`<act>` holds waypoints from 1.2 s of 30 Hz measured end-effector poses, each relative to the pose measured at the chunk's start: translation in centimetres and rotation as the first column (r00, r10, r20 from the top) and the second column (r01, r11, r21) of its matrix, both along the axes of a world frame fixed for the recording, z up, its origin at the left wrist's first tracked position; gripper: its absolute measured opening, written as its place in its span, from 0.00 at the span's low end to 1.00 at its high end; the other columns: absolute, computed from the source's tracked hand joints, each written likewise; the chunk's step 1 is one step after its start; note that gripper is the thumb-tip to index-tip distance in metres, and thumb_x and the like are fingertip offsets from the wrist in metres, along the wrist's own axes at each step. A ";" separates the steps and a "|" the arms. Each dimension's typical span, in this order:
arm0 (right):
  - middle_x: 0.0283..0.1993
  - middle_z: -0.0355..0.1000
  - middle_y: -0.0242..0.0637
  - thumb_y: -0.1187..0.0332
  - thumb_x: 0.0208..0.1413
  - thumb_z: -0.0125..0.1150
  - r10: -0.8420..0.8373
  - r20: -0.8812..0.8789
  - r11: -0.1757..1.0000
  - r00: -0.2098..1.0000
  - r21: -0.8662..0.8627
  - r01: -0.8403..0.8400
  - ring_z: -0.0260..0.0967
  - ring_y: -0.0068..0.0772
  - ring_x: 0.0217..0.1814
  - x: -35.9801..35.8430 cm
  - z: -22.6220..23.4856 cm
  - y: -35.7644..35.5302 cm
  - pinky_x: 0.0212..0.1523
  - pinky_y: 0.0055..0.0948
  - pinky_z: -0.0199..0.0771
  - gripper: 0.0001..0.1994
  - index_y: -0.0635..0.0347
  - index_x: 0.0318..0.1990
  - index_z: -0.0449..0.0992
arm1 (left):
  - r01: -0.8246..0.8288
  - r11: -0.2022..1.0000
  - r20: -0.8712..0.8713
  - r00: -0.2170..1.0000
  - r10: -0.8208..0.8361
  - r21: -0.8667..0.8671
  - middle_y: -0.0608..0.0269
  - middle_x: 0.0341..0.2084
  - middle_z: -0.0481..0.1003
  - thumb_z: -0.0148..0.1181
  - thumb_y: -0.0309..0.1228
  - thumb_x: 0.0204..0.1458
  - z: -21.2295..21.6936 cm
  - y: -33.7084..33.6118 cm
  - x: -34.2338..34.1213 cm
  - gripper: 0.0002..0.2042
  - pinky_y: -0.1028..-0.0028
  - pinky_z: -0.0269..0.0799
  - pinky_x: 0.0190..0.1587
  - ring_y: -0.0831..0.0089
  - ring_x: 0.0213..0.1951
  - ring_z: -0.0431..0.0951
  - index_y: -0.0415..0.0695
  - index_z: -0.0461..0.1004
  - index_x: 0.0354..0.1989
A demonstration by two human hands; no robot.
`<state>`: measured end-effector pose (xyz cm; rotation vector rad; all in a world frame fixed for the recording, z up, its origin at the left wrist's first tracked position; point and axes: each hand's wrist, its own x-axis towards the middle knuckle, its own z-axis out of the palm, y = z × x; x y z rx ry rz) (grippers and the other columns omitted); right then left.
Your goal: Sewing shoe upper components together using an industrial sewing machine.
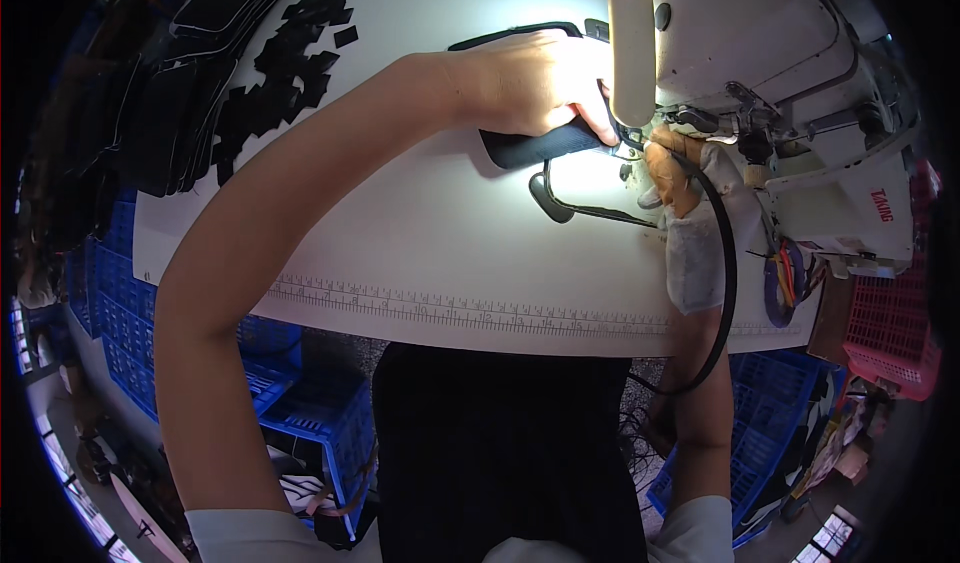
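Observation:
My left hand (535, 83) bends over a black padded fabric piece (540, 146) under the lit head of a white sewing machine (745, 33). Its fingers curve down on the piece, with their tips close to the stitching area. On my right hand (685, 188) is a white glove with orange-brown finger parts. Those fingers are curled just right of the stitching area; what they hold is hidden. A thin black strip with a rounded end (550, 199) reaches to the glove. One black cord or band (728, 263) loops over the right wrist and hangs below the table edge.
Small black squares (290, 63) lie scattered at the back left, beside stacked black pieces (175, 103). A printed ruler (450, 308) follows the white table's front edge. Blue crates (310, 413) stand below; a pink basket (890, 333) is at the right.

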<state>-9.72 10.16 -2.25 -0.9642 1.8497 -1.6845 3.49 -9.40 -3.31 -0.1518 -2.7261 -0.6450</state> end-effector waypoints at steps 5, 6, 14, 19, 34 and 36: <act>0.36 0.78 0.35 0.72 0.57 0.64 0.060 -0.191 0.997 0.980 0.066 -0.048 0.68 0.19 0.28 0.0 0.1 0.3 0.31 0.17 0.70 0.10 0.65 0.45 0.82 | 0.007 0.991 -0.083 0.996 -0.018 -0.132 0.64 0.37 0.77 0.52 0.28 0.54 -0.2 0.2 0.1 0.16 0.73 0.66 0.38 0.69 0.30 0.70 0.60 0.86 0.44; 0.38 0.78 0.36 0.72 0.58 0.63 0.070 -0.216 0.995 0.974 0.085 -0.053 0.68 0.19 0.29 -0.2 0.1 0.2 0.32 0.17 0.69 0.11 0.65 0.46 0.81 | 0.005 0.989 -0.118 0.993 -0.022 -0.146 0.63 0.35 0.77 0.53 0.28 0.53 -0.3 0.3 0.1 0.16 0.73 0.66 0.37 0.69 0.28 0.69 0.60 0.86 0.43; 0.41 0.78 0.36 0.74 0.59 0.62 0.075 -0.284 0.997 0.956 0.039 -0.067 0.70 0.21 0.36 -0.7 -0.2 0.5 0.41 0.16 0.69 0.12 0.65 0.49 0.81 | -0.108 0.986 -0.011 0.994 0.108 -0.126 0.63 0.27 0.77 0.56 0.27 0.51 0.2 1.9 1.1 0.16 0.73 0.67 0.33 0.67 0.22 0.68 0.59 0.86 0.44; 0.42 0.78 0.34 0.74 0.59 0.62 0.095 -0.305 0.994 0.948 0.083 -0.073 0.71 0.21 0.40 -1.8 -1.4 0.6 0.45 0.16 0.70 0.11 0.65 0.49 0.81 | -0.133 0.965 -0.009 0.991 0.135 -0.227 0.63 0.24 0.79 0.57 0.26 0.47 0.1 2.6 1.4 0.17 0.71 0.69 0.30 0.66 0.20 0.71 0.57 0.86 0.42; 0.42 0.76 0.38 0.71 0.57 0.64 0.200 -0.221 0.958 0.955 0.249 -0.143 0.67 0.17 0.34 -1.6 0.3 1.0 0.32 0.18 0.67 0.16 0.66 0.52 0.77 | -0.292 0.924 -0.095 0.956 0.277 -0.246 0.58 0.32 0.78 0.58 0.31 0.56 -0.8 7.1 1.6 0.12 0.67 0.70 0.42 0.61 0.31 0.75 0.52 0.81 0.47; 0.37 0.75 0.36 0.70 0.57 0.64 0.208 -0.110 0.967 0.972 0.170 -0.188 0.65 0.17 0.29 -0.9 1.4 1.1 0.28 0.17 0.65 0.14 0.66 0.49 0.79 | -0.301 0.936 -0.091 0.953 0.289 -0.180 0.58 0.34 0.78 0.58 0.31 0.56 -0.7 7.6 2.1 0.11 0.66 0.70 0.43 0.61 0.32 0.75 0.51 0.81 0.46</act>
